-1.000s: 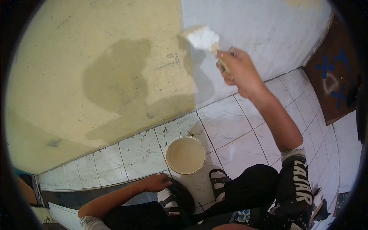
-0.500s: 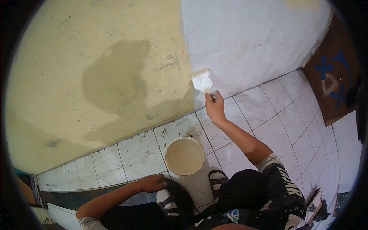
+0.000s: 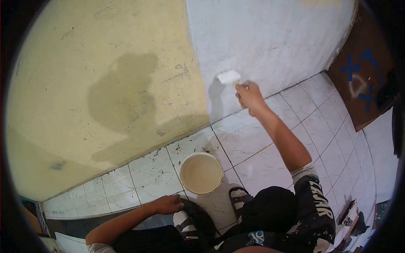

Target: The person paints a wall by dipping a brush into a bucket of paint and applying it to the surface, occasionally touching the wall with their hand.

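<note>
Head view: right hand [image 3: 249,96] holds a paint brush [image 3: 228,77] to the wall, low down, just above the floor line.
Right grip is closed around the brush handle, arm stretched forward. The bristles, loaded with white, sit just up and left of the grip and touch the white part of the wall [image 3: 274,38]. The yellow part of the wall [image 3: 105,63] begins a little further left of the grip. A round bucket [image 3: 201,173] of pale paint stands on the tiled floor [image 3: 249,139], well below the grip and near the sandalled feet [image 3: 239,198]. Left hand [image 3: 168,204] rests low beside the left sandal, fingers loose and spread, apart from the bucket. A brown board [image 3: 363,84] with blue marks leans far right of the grip.
</note>
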